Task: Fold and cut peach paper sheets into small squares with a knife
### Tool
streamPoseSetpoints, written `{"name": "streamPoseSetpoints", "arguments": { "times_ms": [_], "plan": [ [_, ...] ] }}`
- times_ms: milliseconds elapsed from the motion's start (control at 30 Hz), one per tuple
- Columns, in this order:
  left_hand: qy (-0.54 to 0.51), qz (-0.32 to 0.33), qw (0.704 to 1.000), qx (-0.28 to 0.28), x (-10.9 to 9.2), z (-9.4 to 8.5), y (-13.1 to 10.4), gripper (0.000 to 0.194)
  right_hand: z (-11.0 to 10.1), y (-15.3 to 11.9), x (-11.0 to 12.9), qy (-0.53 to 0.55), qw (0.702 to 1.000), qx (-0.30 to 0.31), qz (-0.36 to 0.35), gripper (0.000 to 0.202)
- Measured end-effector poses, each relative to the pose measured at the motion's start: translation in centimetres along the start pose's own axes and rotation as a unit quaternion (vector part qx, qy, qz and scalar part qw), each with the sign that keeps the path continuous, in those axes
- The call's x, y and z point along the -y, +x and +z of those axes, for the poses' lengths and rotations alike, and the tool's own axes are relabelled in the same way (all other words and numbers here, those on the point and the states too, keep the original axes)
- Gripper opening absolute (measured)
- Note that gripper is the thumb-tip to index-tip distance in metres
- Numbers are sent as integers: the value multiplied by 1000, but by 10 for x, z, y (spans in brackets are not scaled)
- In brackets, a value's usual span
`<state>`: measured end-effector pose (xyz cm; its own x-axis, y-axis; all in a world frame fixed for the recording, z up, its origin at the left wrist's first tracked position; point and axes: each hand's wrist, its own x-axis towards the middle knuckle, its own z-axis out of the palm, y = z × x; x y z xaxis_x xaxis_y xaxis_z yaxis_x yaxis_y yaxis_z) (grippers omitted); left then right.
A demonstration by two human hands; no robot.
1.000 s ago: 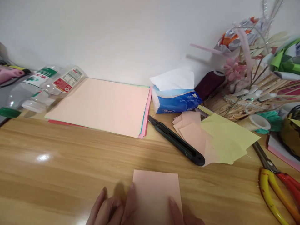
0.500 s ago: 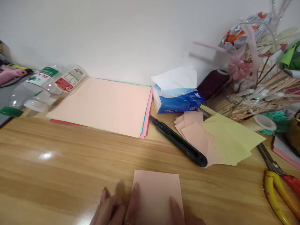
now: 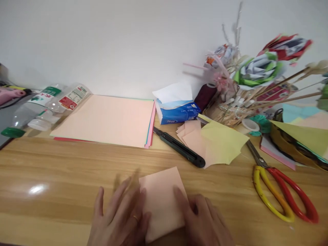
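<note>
A square of pale pink paper [image 3: 162, 201] lies slightly turned on the wooden table at the bottom centre. On its left edge rests my left hand [image 3: 120, 215], fingers apart, a thin ring on one finger. My right hand [image 3: 202, 218] touches the paper's right side with an extended finger or thumb; its other fingers are bent, and whether it pinches the edge is unclear. Beyond the paper lies a dark utility knife [image 3: 180, 148], beside small pink sheets [image 3: 193, 135] and yellow sheets [image 3: 224, 141].
A stack of large coloured paper [image 3: 107, 119] and plastic bottles [image 3: 28, 109] are at the back left. A blue tissue pack [image 3: 176, 111] stands by the wall. Paper flowers [image 3: 258, 70] and red-and-yellow scissors [image 3: 273, 184] occupy the right side.
The view has shifted, showing more of the right side. The pink square has turned counterclockwise, and both hands show more fully, with my left fingers more spread.
</note>
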<state>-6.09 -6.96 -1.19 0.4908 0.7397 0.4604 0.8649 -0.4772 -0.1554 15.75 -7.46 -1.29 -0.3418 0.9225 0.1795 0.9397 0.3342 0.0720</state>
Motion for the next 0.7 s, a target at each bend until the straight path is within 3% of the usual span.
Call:
{"name": "streamPoseSetpoints", "arguments": {
  "times_ms": [167,333,467,600,700],
  "plan": [
    [-105,32,994,-16,-4,8,10,23,-16,22,-16,-23,997,-58,-43,46],
    [-113,42,993,1,-2,7,11,24,-18,17,2,45,978,-161,-123,33],
    [-135,53,989,32,4,1,12,32,-11,8,17,89,962,-116,-232,52],
    [-173,72,977,101,15,-5,12,41,-4,3,16,94,963,-62,-244,88],
    [-194,70,965,162,20,-10,12,47,-4,1,13,113,960,-30,-253,100]
  ]
}}
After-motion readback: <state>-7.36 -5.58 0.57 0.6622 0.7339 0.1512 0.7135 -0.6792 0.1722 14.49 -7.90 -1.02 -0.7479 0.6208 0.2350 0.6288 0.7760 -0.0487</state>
